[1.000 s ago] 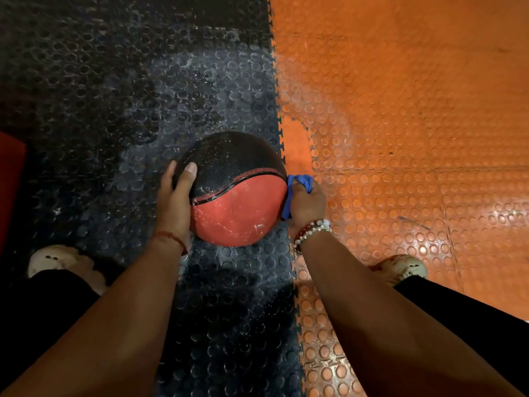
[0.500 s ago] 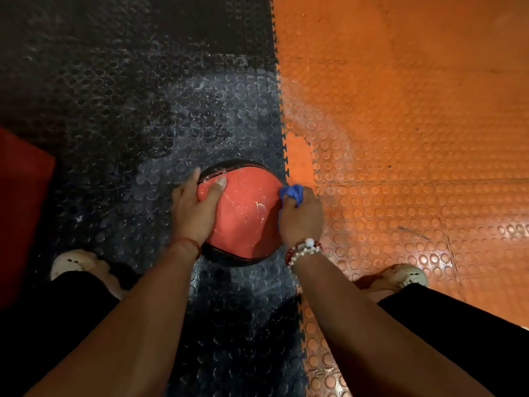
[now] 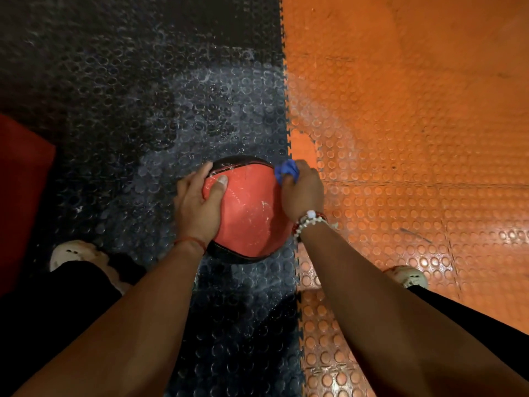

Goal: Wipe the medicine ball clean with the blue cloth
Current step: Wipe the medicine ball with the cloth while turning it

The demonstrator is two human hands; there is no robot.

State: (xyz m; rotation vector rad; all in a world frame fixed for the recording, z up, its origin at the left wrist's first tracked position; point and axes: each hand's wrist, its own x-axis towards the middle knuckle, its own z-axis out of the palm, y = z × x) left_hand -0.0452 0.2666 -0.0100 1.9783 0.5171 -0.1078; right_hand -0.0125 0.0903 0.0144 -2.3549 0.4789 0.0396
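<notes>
Medicine ball [image 3: 249,213] sits on the floor, on the black studded mat [image 3: 143,110], with its right edge at the toothed seam to the orange mat [image 3: 400,138]. Red panel faces the camera. Black panels show along the far rim and the near rim. White scuffs and streaks on the red face, densest right of centre.

Left hand [image 3: 197,204] is on the ball's left side and grips it: fingers wrap round the far-left curve, thumb [image 3: 219,186] lies flat on the red panel pointing away from the person. Palm is against the ball. Thin red thread [image 3: 191,242] on that wrist.

Right hand [image 3: 303,193] is on the ball's upper-right edge, fingers curled in around the blue cloth [image 3: 287,170], bunched up. Only a wad of cloth sticks out past the knuckles on the far side; the rest is hidden inside the hand. Cloth touches the ball where the red panel meets the black far rim. The hand's back faces the camera, so I cannot tell how much of the cloth is actually on the surface. Bead bracelets [image 3: 309,222], white and dark red, on that wrist.

So the ball is between the two hands, both touching it, left lower and right higher up.

Both forearms come in from the bottom of the view. Pale shoes either side: left shoe [image 3: 71,252] on black mat, right shoe [image 3: 409,276] on orange. Dark trousers above both. Red block [image 3: 20,181] at the left edge, well apart from the ball; cannot tell what it is.
</notes>
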